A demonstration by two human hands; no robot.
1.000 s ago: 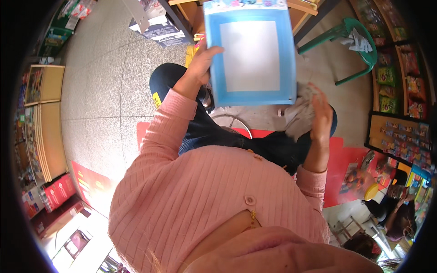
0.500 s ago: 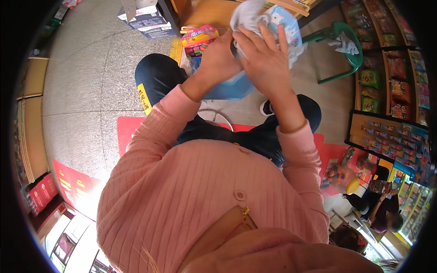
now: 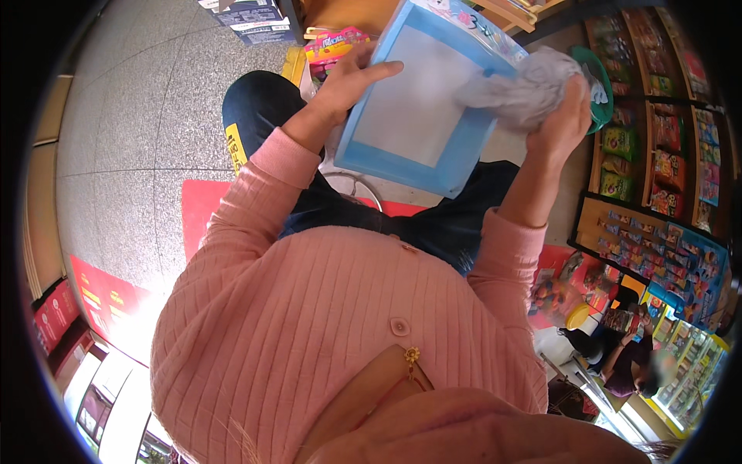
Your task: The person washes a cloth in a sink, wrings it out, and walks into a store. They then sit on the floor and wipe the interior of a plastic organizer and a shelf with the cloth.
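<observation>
A light blue open box (image 3: 444, 174) with a white inner bottom is tilted above my lap, its hollow side toward me. My left hand (image 3: 349, 83) grips its left wall, thumb over the rim and the other fingers mostly hidden behind it. In my right hand (image 3: 564, 120) is a crumpled grey cloth (image 3: 533, 87), blurred by motion. One end of the cloth trails over the box's right wall into its inside. A printed picture shows on the box's far upper side.
Beyond my left hand lies a pink candy package (image 3: 337, 45), near a dark blue and white carton (image 3: 259, 23). A green stool (image 3: 599, 116) stands behind the cloth. Shelves of snack packets (image 3: 665, 155) line the right; a person (image 3: 627, 359) is at lower right.
My hands have moved apart, the right one carrying the cloth to the right and nearer. The blue box has come up and turned, so its white inside now shows.
</observation>
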